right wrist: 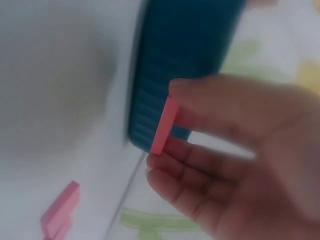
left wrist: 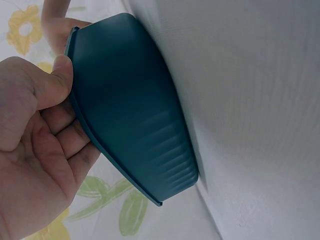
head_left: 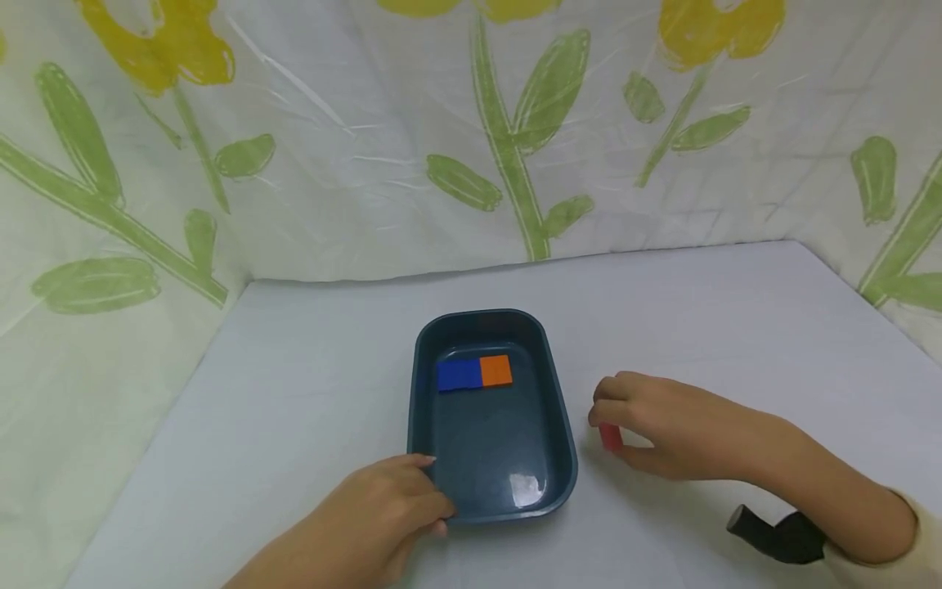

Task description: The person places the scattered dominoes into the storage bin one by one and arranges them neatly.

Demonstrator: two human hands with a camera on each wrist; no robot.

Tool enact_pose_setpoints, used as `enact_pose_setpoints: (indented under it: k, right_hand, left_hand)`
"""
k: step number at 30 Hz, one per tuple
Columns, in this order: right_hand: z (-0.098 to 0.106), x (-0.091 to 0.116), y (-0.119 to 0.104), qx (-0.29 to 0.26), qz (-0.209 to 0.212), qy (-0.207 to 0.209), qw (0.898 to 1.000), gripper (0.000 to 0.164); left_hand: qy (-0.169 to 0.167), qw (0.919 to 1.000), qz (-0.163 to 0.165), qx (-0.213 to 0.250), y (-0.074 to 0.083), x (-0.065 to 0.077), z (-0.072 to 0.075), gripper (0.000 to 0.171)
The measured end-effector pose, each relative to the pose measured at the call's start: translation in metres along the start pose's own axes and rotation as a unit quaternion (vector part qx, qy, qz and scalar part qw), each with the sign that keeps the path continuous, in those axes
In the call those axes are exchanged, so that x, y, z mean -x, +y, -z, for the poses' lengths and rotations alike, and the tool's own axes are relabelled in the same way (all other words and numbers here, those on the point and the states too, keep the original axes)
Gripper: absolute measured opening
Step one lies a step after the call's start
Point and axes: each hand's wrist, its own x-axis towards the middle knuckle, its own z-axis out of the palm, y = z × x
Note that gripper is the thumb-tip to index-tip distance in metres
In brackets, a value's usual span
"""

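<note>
On the white table point(head_left: 309, 393), a dark teal tray point(head_left: 486, 446) stood with a pink block point(head_left: 610, 438) to its right.
Nearest, the left hand point(head_left: 390, 503) gripped the tray's near-left rim with its fingers; the right hand point(head_left: 662, 425) pinched the block. Touching, a blue piece point(head_left: 459, 375) and an orange piece point(head_left: 496, 370) lay in the tray's far half, before a flowered sheet point(head_left: 331, 213).

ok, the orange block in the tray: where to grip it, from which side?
I'd pinch the orange block across its near and far edges, coming from above. Its left edge appears to sit against the blue block or blocks, so a left-right pinch looks poor; tray floor shows on the near and far sides. The tray's walls rise all round, favouring a top approach.
</note>
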Motion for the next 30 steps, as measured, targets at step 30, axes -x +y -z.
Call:
enact_pose_setpoints:
  k: [30]
  right_hand:
    - [0.018, -0.078, -0.001, -0.002, 0.064, -0.045, 0.997, 0.016]
  left_hand:
    - [-0.017, 0.9997, 0.015, 0.008, 0.002, -0.001, 0.003, 0.002]
